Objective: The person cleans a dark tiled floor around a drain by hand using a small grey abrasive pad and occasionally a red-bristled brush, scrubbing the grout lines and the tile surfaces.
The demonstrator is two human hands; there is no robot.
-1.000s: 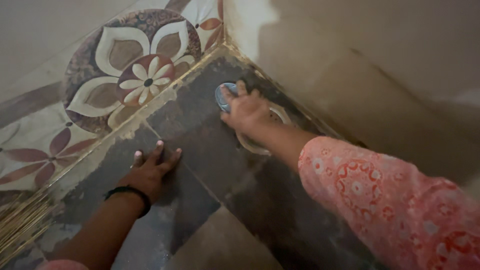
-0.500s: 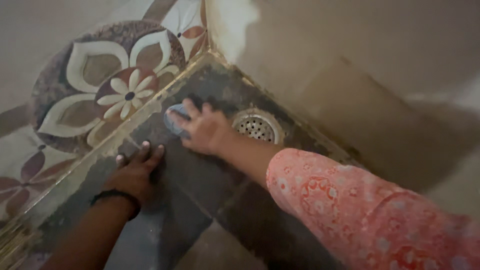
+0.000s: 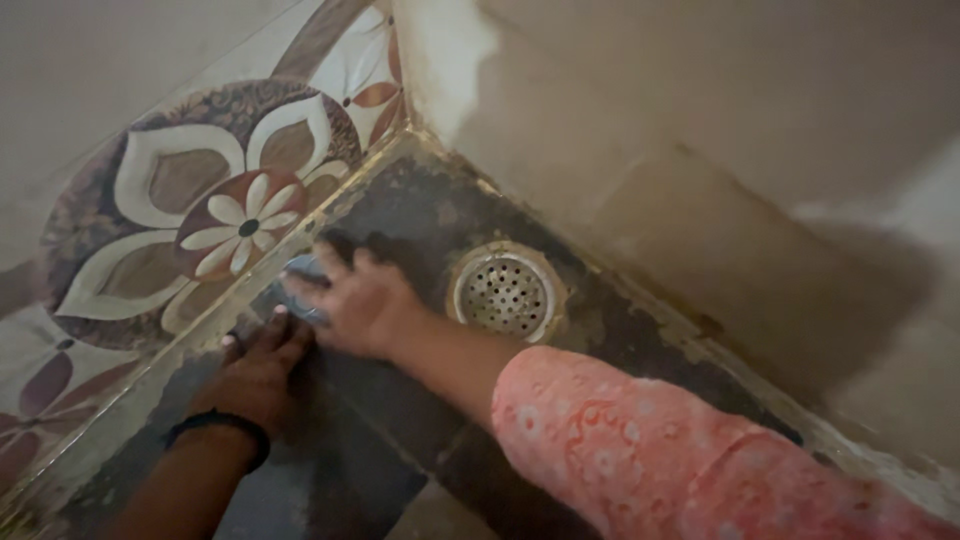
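My right hand presses a small blue-grey scrubber against the dark, wet floor tile, close to the base of the patterned wall. The arm wears a pink printed sleeve. My left hand lies flat on the same dark floor just below the right one, fingers spread, with a black band on its wrist. The two hands almost touch. Most of the scrubber is hidden under my right fingers.
A round metal floor drain sits to the right of my right hand, in the corner. A wall tile with a large flower pattern rises on the left. A plain stained wall stands at the back right.
My right hand has slid the scrubber leftward from over the drain toward the patterned wall, uncovering the drain. The left hand has stayed planted on the floor.
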